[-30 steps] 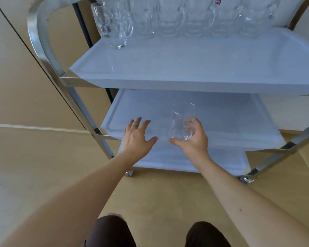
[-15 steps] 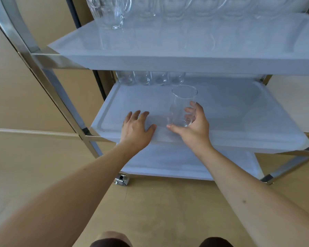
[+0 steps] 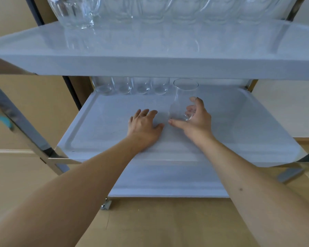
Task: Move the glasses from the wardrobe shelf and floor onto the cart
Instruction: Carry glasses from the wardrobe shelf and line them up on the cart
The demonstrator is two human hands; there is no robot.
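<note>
My right hand [image 3: 197, 121] grips a clear tumbler glass [image 3: 183, 97] near its base and holds it upright over the cart's middle shelf [image 3: 100, 122]. Beside it, my left hand [image 3: 144, 125] reaches over the same shelf with fingers spread and holds nothing. Several clear glasses [image 3: 132, 85] stand in a row along the back of the middle shelf, their tops hidden by the shelf above. On the cart's top shelf [image 3: 150, 43], a row of handled glass mugs [image 3: 75, 11] lines the back.
The cart has a metal frame [image 3: 21, 122] with upright legs at left and right and a bottom shelf [image 3: 168, 179] below. A caster [image 3: 105, 205] sits on the tan floor [image 3: 150, 225]. Tan panels stand behind the cart.
Both hands have pushed further in over the middle shelf, the right one carrying the glass toward the back row. My view has come lower and closer to the cart.
</note>
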